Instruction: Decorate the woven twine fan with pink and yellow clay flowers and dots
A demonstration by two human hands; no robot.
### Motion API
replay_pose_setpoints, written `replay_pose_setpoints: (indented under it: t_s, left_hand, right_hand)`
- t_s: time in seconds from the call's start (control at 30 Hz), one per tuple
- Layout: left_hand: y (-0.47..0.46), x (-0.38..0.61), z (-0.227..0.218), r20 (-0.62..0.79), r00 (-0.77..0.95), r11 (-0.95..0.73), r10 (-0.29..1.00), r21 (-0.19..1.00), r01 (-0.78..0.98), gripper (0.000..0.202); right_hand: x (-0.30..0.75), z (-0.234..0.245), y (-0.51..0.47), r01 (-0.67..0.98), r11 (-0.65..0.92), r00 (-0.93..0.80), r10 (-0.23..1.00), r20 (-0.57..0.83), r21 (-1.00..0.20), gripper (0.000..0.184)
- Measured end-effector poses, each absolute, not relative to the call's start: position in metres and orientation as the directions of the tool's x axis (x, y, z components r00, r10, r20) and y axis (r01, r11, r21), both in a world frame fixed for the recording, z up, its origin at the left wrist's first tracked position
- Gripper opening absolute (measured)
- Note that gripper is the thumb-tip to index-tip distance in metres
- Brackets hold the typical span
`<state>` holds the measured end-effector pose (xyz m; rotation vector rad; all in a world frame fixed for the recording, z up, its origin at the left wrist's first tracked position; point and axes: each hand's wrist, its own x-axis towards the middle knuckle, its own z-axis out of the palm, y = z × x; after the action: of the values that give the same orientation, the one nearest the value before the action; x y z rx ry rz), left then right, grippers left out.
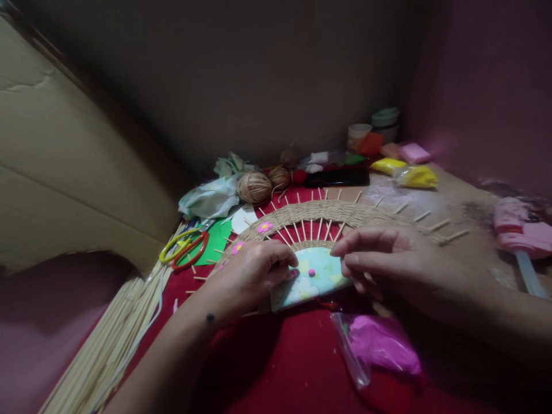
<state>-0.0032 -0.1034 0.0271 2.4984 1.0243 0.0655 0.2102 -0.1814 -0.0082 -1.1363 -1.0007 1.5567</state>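
A half-round woven fan frame (302, 211) of twine and thin sticks lies on the red cloth, with pink clay flowers (264, 227) along its left part. At its lower middle is a pale green floral fabric-covered piece (321, 293), bearing a small pink clay ball (311, 272). My left hand (259, 267) is closed over the piece's left side, a second pink ball (294, 273) pinched at its fingertips. At the right side of the piece hovers my right hand (388, 259), fingers apart and partly bent; nothing shows in them.
Yellow and orange scissors (185, 247) lie left on green sheet. Long thin sticks (107, 345) run along the left edge. Twine balls (254, 187), a phone (338, 177) and yellow clay packs (416, 176) sit behind. Bagged pink clay (383, 345) lies in front; a pink glue gun (524, 236) right.
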Motion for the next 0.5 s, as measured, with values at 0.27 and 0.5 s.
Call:
replay_pose_setpoints:
  t_s: [0.27,0.5]
  left_hand:
    - [-0.111,0.0,0.029,0.097,0.663,-0.606,0.742,0.52,0.602,0.016]
    - [-0.142,0.02,0.025,0.305,0.684,-0.683,0.663,0.62,0.385,0.015]
  right_hand:
    - [0.207,-0.009,-0.183,-0.384,-0.246,-0.253,0.955,-0.155,-0.89,0.019]
    - [0.201,-0.008,-0.186,-0.368,-0.201,-0.263,0.959,-0.105,-0.908,0.049]
